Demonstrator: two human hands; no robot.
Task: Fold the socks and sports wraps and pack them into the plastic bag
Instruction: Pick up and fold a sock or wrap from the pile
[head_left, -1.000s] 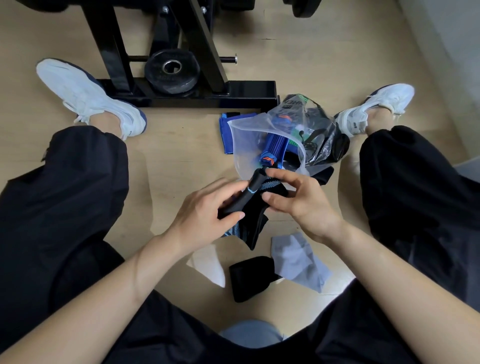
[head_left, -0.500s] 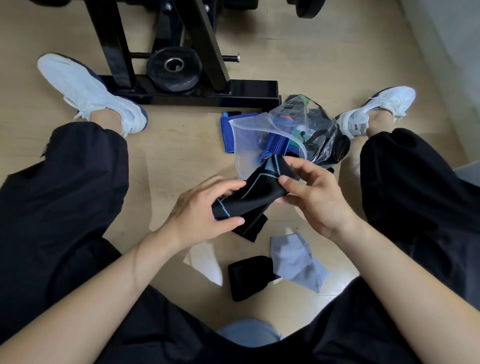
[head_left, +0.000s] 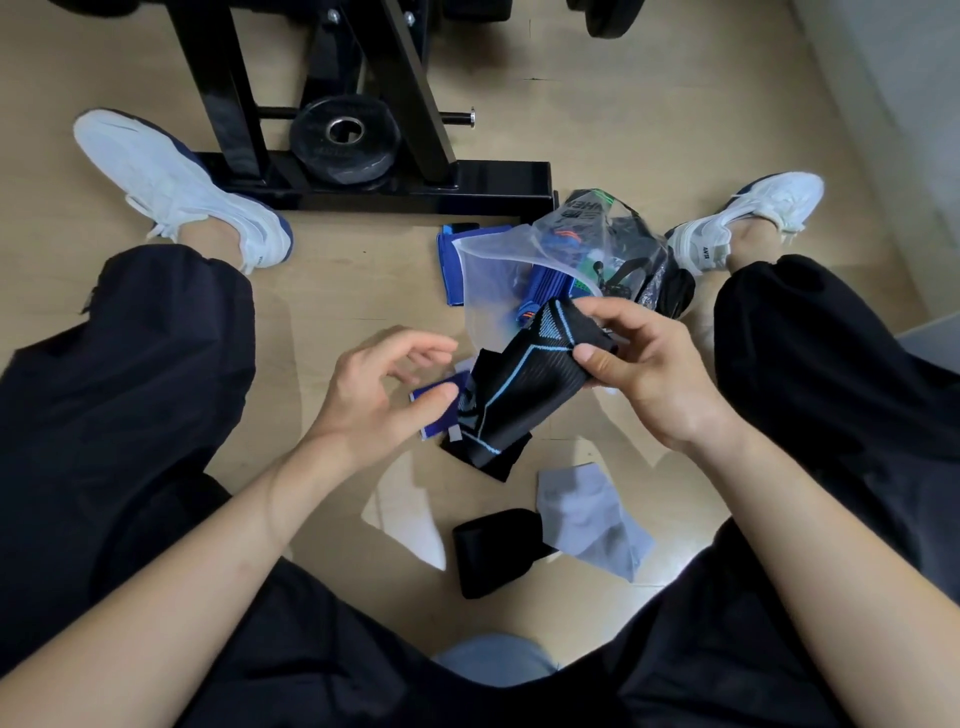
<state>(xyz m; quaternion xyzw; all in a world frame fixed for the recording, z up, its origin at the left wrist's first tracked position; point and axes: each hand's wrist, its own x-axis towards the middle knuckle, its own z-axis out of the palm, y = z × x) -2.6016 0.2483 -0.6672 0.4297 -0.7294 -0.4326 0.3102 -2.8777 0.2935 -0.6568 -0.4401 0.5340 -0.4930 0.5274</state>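
Observation:
My right hand (head_left: 649, 379) grips the upper end of a folded black sock with light-blue stripes (head_left: 519, 389), held low over the floor just in front of the clear plastic bag (head_left: 493, 270). The bag's mouth faces me, with blue wraps (head_left: 545, 283) inside. My left hand (head_left: 374, 395) hovers beside the sock's lower end, fingers loosely spread and holding nothing; a small blue wrap with white tabs (head_left: 434, 410) shows just under its thumb. On the floor nearer me lie a grey sock (head_left: 592, 514), a black wrap (head_left: 493, 551) and a white sock (head_left: 410, 519).
A black weight-rack base (head_left: 415, 182) with a weight plate (head_left: 343, 135) stands beyond the bag. A blue cloth (head_left: 451, 260) lies half under the bag. A second clear bag with dark gear (head_left: 628, 249) sits by my right shoe (head_left: 748, 218). My legs flank the work area.
My left hand has let go of the black sock and drawn back to the left. My right hand keeps the sock, now more folded, and has shifted it slightly right.

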